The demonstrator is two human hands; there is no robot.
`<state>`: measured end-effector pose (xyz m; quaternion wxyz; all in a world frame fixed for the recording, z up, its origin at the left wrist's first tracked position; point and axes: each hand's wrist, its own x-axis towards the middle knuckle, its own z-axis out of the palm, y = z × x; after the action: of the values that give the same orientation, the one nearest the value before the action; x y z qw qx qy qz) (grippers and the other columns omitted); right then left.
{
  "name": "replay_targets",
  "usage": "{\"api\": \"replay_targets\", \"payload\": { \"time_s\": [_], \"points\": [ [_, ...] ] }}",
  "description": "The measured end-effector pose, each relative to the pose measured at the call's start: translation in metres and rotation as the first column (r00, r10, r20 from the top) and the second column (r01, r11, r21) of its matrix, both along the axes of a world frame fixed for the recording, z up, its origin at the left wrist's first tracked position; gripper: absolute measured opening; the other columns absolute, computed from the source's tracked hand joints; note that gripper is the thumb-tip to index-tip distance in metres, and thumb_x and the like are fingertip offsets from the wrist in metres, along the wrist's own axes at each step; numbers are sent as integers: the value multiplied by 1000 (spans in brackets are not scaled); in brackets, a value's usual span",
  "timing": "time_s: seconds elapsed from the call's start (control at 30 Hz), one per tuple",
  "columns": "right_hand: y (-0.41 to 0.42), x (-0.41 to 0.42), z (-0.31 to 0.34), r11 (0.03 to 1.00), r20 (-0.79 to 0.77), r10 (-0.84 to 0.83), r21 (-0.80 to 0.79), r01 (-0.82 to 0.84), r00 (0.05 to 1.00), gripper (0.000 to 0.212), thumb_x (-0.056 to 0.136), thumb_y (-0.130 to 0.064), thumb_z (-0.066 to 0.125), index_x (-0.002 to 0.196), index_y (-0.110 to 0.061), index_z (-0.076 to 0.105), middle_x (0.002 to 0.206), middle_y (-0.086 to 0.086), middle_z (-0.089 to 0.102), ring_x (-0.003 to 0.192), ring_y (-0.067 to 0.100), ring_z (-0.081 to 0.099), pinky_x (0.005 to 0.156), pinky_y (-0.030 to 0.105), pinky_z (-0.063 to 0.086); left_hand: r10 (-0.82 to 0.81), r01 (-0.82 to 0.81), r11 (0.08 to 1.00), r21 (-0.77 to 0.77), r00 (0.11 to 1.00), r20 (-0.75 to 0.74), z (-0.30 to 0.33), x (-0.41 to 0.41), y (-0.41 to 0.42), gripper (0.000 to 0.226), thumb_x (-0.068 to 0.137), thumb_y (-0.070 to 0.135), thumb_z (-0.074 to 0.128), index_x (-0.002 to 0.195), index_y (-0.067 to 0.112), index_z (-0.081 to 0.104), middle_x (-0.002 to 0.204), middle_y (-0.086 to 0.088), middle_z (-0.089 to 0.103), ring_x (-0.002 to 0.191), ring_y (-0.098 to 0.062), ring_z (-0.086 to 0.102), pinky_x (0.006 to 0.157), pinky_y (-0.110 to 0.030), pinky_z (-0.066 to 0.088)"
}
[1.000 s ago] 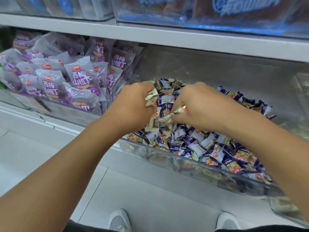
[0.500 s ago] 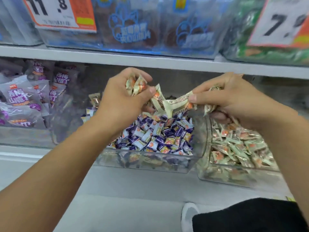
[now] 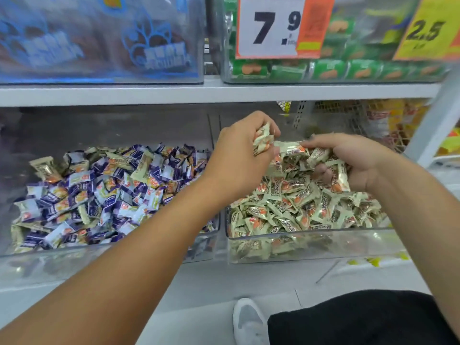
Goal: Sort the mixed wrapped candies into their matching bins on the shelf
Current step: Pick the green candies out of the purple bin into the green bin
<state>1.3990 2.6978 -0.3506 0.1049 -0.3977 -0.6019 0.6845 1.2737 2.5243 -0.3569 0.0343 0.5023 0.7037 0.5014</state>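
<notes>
Head view: both hands, left hand point(image 3: 240, 158) and right hand point(image 3: 353, 160), grip cream candies point(image 3: 293, 155) above cream-candy bin point(image 3: 311, 245); left bin point(image 3: 104, 255) mixed purple.

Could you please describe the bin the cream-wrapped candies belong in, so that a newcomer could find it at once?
Start at the white price sign reading 7.9 on the upper shelf. Directly below it, on the lower shelf, stands a clear bin beneath the left hand and right hand. It holds only cream-and-orange candies, whereas the neighbouring bin to its left is mostly purple wrappers.
</notes>
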Motion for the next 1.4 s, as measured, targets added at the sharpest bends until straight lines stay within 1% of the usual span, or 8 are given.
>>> {"api": "replay_targets", "payload": {
  "time_s": [0.33, 0.6, 0.77, 0.87, 1.0, 1.1, 1.27, 1.4],
  "points": [
    [8, 9, -8, 985, -41, -104, 134, 108, 994, 27, 81, -18, 79, 104, -3, 72, 111, 18, 70, 94, 26, 72, 68, 34, 62, -61, 53, 994, -100, 995, -75, -8, -10, 12, 24, 85, 20, 77, 104, 30, 67, 89, 15, 70, 92, 4, 64, 89, -20, 50],
    [-2, -11, -12, 862, 57, -24, 508, -8, 998, 25, 76, -35, 81, 93, -18, 78, 105, -1, 71, 102, 19, 63, 97, 42, 47, 29, -28, 1000, 10, 994, -109, -5, -24, -20, 16, 94, 22, 65, 108, 24, 70, 102, 20, 68, 99, 8, 61, 93, -12, 47],
    [-32, -31, -3, 660, 118, 8, 746, -93, 993, 56, 92, -46, 63, 137, -15, 56, 135, 1, 59, 118, 20, 58, 104, 39, 45, 103, -107, 994, -22, 984, -144, -9, -39, -49, 11, 91, 23, 68, 101, 29, 70, 97, 23, 68, 97, 10, 62, 90, -15, 48],
    [-81, -38, 18, 328, 174, 163, 919, -219, 971, 33, 101, -44, 50, 91, -18, 66, 82, -8, 62, 75, 9, 55, 72, 33, 41, 212, -222, 974, -43, 961, -176, -1, -51, -71, 2, 89, 24, 69, 90, 26, 71, 84, 19, 69, 80, 7, 64, 75, -13, 50],
    [-170, -56, 35, 160, 128, 548, 954, -254, 826, 38, 105, -39, 42, 70, -24, 50, 61, -7, 45, 59, 8, 42, 60, 29, 34, 495, -531, 817, -224, 846, -197, 13, -94, -134, 15, 87, 32, 68, 78, 22, 74, 67, 10, 68, 69, -5, 64, 65, -21, 47],
    [-207, -93, 21, 19, 296, 635, 918, -397, 714, 26, 103, -33, 45, 93, -20, 66, 86, -7, 66, 81, 11, 59, 76, 33, 48, 649, -673, 640, -370, 732, -208, 19, -128, -191, 18, 88, 35, 67, 80, 20, 73, 71, 4, 69, 77, -21, 67, 75, -30, 51],
    [-227, -183, 8, -78, 475, 575, 842, -533, 666, 46, 95, -9, 48, 137, -28, 54, 138, 3, 57, 117, 26, 58, 92, 47, 53, 633, -503, 497, -707, 767, -101, 3, -149, -237, 35, 97, 31, 56, 111, 1, 65, 114, -18, 65, 103, -34, 64, 89, -42, 56],
    [-238, -243, 2, -84, 496, 634, 807, -585, 594, 64, 84, 0, 51, 138, -35, 51, 135, 1, 60, 109, 24, 62, 86, 44, 56, 560, -436, 444, -783, 817, -138, -14, -152, -237, 44, 91, 24, 63, 131, 11, 50, 130, -8, 58, 118, -29, 55, 94, -31, 46]
  ]
}}
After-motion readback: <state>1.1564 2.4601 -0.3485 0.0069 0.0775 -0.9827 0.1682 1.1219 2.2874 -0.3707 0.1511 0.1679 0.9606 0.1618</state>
